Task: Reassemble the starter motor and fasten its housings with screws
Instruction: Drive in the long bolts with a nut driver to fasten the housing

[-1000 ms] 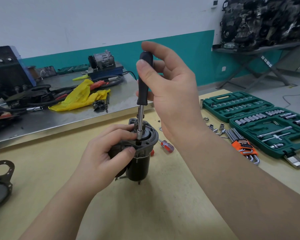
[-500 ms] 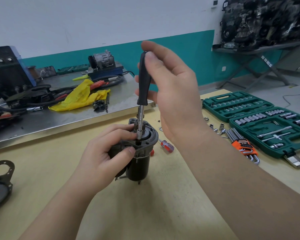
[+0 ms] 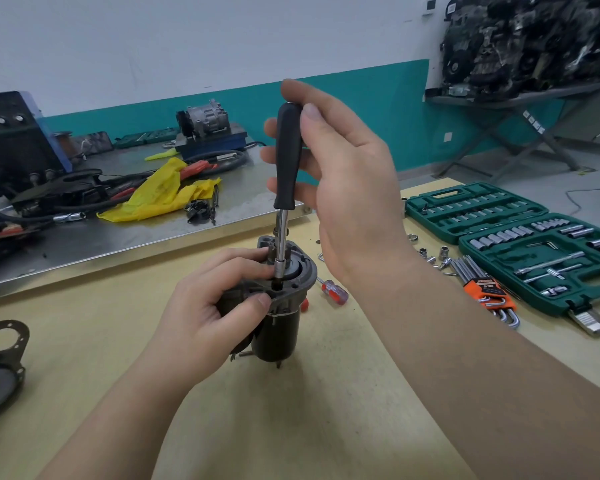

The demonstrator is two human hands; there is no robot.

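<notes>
Right hand [image 3: 347, 188] fingers pinch black handle of nut driver [image 3: 286, 174], upright, socket tip on housing top | left hand [image 3: 215, 313] wrapped around starter motor [image 3: 281, 306], standing on end mid-bench | red screwdriver [image 3: 333, 291] just beside motor | green socket set [image 3: 520, 244] at right bench edge

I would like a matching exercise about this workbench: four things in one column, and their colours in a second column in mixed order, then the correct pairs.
Things:
1. socket driver handle, held in the right hand
2. socket set case, lying open
3. crumpled cloth on the metal bench
4. hex key holder

Colours:
A. yellow
B. orange
C. black
D. green

Pairs: 1-C, 2-D, 3-A, 4-B. The left hand steadies the starter motor.
</notes>
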